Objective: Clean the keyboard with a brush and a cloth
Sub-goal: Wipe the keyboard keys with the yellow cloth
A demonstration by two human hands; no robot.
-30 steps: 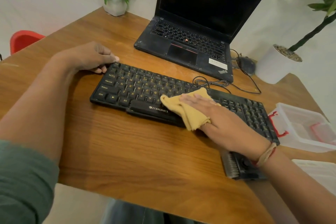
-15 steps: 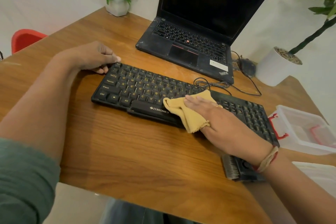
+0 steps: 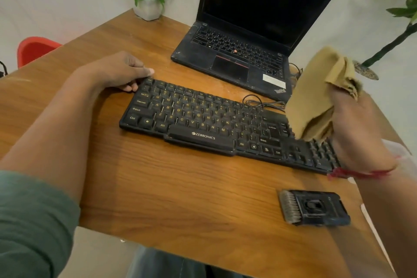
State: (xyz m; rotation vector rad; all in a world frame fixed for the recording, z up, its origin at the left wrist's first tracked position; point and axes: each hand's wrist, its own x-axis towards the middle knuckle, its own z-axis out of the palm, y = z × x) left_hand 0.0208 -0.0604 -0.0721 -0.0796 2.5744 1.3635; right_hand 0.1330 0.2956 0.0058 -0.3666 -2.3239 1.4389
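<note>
Cloth in one grip, keyboard corner in the other

My right grip (image 3: 361,133) has the tan cloth (image 3: 316,97) bunched up in its curled fingers, held over the right end of the black keyboard (image 3: 203,119). My left grip (image 3: 117,72) is curled round the keyboard's far-left corner. The brush (image 3: 316,207) lies flat on the desk (image 3: 180,187), just on the near side of the keyboard's right end, not touching it, bristles pointing left.

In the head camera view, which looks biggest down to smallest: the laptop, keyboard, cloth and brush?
1. laptop, largest.
2. keyboard.
3. cloth, though it is held up nearer the camera, which may inflate it.
4. brush, smallest.
</note>
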